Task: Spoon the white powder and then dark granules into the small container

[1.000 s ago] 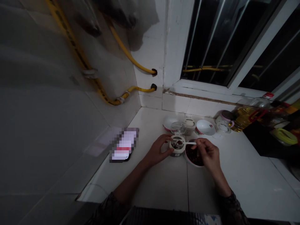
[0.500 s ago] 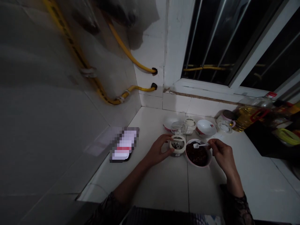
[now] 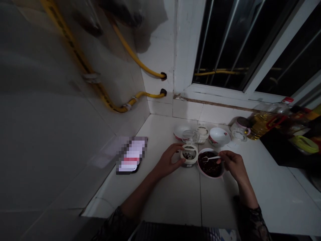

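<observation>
My left hand [image 3: 172,160] is wrapped round the side of a seasoning jar [image 3: 190,163] with a pale rim and its clear lid flipped up. Whitish contents with dark specks show inside the jar. Between the thumb and fingers of my right hand [image 3: 232,163] is the handle of a small white spoon [image 3: 212,157]. Its tip is over a pink-rimmed bowl [image 3: 210,176] of dark red-brown sauce with bits in it. The bowl stands right beside the jar; whether the spoon touches the sauce I cannot tell.
Behind the jar are a second seasoning jar [image 3: 202,134], a white bowl [image 3: 219,136] and another bowl [image 3: 179,130]. A lidded jar [image 3: 239,125] and an oil bottle [image 3: 260,124] stand at the back right near a black box [image 3: 278,147]. A phone [image 3: 132,155] lies left.
My right hand has shifted slightly left and turned the spoon, whose bowl now looks tipped over above the sauce. My left hand stays on the jar.
</observation>
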A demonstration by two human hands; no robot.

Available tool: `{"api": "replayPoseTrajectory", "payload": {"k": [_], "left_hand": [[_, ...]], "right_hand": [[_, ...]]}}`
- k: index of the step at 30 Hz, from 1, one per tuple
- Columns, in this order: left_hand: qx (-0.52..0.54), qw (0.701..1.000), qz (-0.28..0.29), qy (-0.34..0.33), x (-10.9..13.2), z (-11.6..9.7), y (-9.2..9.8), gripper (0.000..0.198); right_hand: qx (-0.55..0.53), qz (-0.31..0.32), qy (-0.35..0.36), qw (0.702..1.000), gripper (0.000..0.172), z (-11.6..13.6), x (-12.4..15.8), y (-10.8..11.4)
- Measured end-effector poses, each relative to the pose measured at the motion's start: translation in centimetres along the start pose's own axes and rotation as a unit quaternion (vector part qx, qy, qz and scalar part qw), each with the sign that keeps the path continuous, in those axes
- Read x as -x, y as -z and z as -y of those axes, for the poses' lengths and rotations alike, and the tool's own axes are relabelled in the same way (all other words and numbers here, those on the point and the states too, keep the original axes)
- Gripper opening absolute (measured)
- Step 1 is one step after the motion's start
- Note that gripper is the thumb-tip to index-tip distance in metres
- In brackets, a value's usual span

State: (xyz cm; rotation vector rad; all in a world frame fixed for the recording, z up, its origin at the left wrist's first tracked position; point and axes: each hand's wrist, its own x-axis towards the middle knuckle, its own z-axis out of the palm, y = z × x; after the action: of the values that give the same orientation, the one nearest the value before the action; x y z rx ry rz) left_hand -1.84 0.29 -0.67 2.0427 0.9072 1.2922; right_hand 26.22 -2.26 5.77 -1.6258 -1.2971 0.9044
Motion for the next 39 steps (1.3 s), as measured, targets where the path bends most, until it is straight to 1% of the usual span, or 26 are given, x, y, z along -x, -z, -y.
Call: {"api": "replayPoseTrajectory", "payload": {"k": [4, 8, 11, 20, 25, 34, 39], "left_hand": [[0.007, 1.0, -0.001, 0.003, 0.0, 0.0, 0.0, 0.028], [0.006, 1.0, -0.004, 0.009, 0.1, 0.2, -0.1, 0.029], [0.005, 1.0, -0.001, 0.01, 0.1, 0.2, -0.1, 0.03], [0.019, 1.0, -0.002, 0.011, 0.1, -0.1, -0.1, 0.029], [0.014, 1.0, -0.003, 0.009, 0.0, -0.1, -0.1, 0.029], [0.017, 1.0, -0.008, 0.009, 0.0, 0.1, -0.2, 0.03], [0.003, 1.0, 0.0, 0.008, 0.0, -0.1, -0.1, 0.029]], "right_hand": [[-0.009, -0.006, 0.007, 1.0, 0.045, -0.1, 0.0, 0.1], [0.035, -0.013, 0.035, 0.999, 0.046, -0.6, -0.1, 0.2], [0.044, -0.009, 0.045, 0.998, 0.047, -0.8, -0.2, 0.3], [0.007, 0.005, 0.013, 1.0, 0.047, -0.4, -0.2, 0.1], [-0.003, -0.008, 0.008, 1.0, 0.044, -0.3, -0.2, 0.0], [-0.056, 0.023, -0.029, 0.998, 0.04, 0.0, -0.3, 0.1], [-0.096, 0.011, -0.019, 0.995, 0.038, 0.3, -0.4, 0.4]]}}
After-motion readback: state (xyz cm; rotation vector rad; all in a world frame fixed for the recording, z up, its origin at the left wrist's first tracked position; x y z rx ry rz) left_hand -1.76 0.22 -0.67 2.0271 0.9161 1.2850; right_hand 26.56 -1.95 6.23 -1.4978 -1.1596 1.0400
